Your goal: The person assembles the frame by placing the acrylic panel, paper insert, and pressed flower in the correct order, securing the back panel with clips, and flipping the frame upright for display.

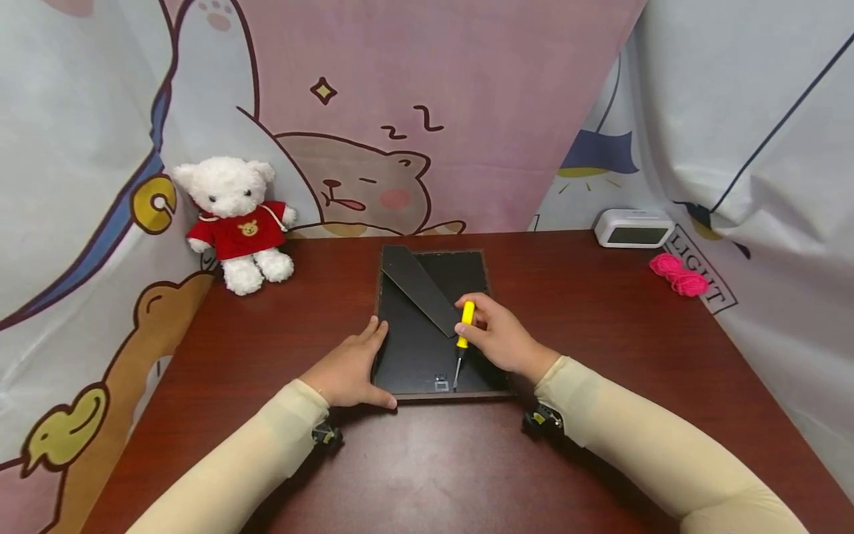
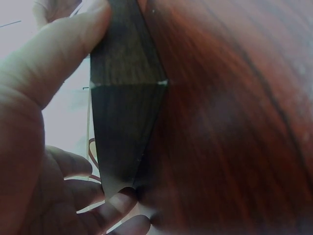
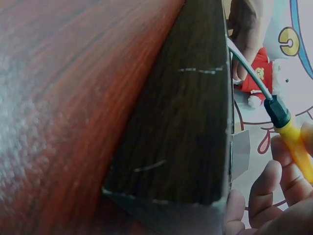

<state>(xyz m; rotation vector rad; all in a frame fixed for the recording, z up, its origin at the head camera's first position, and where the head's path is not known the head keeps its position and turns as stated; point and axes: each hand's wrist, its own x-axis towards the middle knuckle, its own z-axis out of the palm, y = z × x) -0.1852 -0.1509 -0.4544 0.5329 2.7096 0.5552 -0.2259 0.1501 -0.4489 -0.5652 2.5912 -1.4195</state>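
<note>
A dark picture frame lies back side up on the table, its black easel stand slanting across the backing. My left hand rests at the near left corner. Its thumb is on the near edge and its fingers extend along the left side, also against the wooden edge in the left wrist view. My right hand grips a yellow-handled screwdriver, tip down by the near edge. Beside the tip is a small shiny piece. The right wrist view shows the shaft meeting the frame's inner edge.
A white teddy bear in a red shirt sits at the back left of the brown table. At the back right are a white digital clock and a pink yarn bundle. Printed curtains surround the table.
</note>
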